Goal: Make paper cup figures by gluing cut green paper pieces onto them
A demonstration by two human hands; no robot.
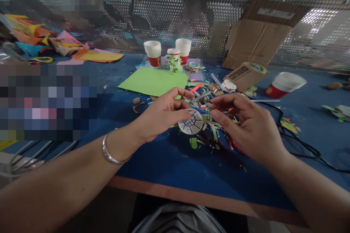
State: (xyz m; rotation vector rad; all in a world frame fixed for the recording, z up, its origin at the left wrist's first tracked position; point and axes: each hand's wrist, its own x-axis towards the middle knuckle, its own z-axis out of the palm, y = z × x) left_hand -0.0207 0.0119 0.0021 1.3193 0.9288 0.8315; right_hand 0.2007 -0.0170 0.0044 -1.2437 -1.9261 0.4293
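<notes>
My left hand (171, 111), a silver bangle on its wrist, pinches a small paper turtle (190, 121) between thumb and fingers. Its round white shell carries dark drawn lines and dots, and a light green head with a drawn face points to the right. Close to that head, my right hand (240, 123) is curved with thumb and fingers apart, and I see nothing between them. Whether its thumb touches the head I cannot tell. Below the hands, dark-bladed scissors (210, 141) with red handles lie among paper scraps, partly hidden by the right hand.
A green paper sheet (154, 81) lies beyond my left hand. White-and-red paper cups (152, 52) stand behind it, near finished paper turtles (175, 62). To the right are another cup stack (287, 83), a cardboard piece (246, 76) and a black cable (303, 147). Perforated metal closes off the back.
</notes>
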